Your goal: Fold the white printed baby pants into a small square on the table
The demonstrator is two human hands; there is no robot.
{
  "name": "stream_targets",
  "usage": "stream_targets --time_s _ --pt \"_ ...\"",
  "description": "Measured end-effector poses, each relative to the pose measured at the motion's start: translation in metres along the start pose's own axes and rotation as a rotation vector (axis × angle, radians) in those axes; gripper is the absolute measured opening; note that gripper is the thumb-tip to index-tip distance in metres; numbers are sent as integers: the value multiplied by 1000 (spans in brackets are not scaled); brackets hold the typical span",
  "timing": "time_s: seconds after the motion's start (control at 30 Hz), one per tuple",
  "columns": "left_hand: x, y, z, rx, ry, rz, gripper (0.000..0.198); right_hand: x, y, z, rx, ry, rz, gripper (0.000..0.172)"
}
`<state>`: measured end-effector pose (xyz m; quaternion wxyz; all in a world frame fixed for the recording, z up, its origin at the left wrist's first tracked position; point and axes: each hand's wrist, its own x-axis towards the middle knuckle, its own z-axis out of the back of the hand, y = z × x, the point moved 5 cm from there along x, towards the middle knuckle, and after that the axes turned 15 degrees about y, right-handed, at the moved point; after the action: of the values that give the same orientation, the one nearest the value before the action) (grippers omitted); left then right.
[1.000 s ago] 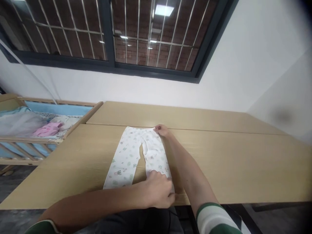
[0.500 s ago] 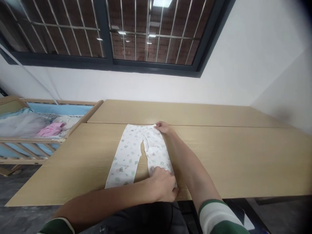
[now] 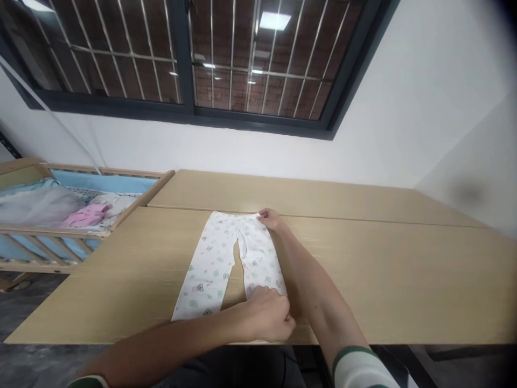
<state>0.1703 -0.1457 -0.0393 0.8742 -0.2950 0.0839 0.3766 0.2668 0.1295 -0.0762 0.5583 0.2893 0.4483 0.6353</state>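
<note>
White baby pants (image 3: 218,253) with a small green and pink print lie flat on the table, waistband away from me and legs toward me. My right hand (image 3: 270,218) pinches the right corner of the waistband. Reaching across from the left, my left hand (image 3: 269,313) is closed at the lower end of the right leg, its knuckles up; it covers that cuff. My left forearm crosses over the end of the left leg and hides it.
The pale wooden table (image 3: 383,275) extends to both sides, with a seam near its back. A wooden crib (image 3: 159,188) with blue lining stands at the left, holding pink cloth (image 3: 86,214). Behind are a white wall and a barred window (image 3: 258,121).
The view has tilted slightly, so the table and window sit a little lower in the picture. Both hands keep their places on the pants, which look unchanged.
</note>
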Motion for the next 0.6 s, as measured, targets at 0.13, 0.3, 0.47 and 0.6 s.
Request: stream_targets --time_s 0.13,0.3,0.47,0.6 --pt "-35 17 10 -105 -68 36 30 -1 13 -7 41 -11 6 30" --pt "-85 41 8 -554 -169 -6 33 9 43 -33 83 -4 46 34" --pt "-136 67 -3 -685 -365 129 40 28 78 -86 5 10 62 39" --pt "-167 93 -27 -708 -359 232 46 37 96 -136 -139 9 49 35"
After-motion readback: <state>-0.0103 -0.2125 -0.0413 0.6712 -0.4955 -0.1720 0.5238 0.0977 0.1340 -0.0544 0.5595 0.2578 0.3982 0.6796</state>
